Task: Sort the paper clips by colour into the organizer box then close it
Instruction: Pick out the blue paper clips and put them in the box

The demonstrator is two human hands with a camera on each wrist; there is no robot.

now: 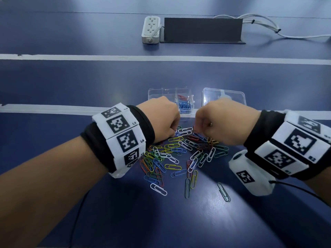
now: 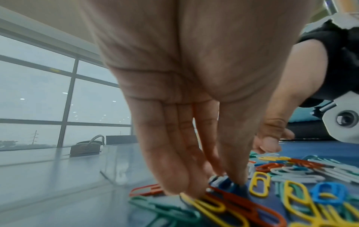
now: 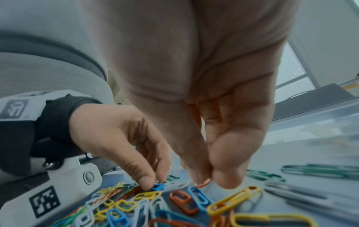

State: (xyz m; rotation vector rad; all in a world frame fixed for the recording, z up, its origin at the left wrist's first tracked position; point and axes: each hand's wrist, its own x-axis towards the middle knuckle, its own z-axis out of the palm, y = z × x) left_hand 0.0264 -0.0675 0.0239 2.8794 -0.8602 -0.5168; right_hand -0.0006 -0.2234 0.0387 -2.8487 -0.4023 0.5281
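Right hand grip pinches orange clip; left hand pinches blue clip. Blue surface, white stripes; windows far left.

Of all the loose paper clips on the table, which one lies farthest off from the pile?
The dark green paper clip near the right wrist camera. It lies alone on bare table, nearer the person than the pile, touching no other clip.

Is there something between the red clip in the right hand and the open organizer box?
Nothing visible: the right hand pinches a red clip above the pile, and the organizer box stands open just beyond.
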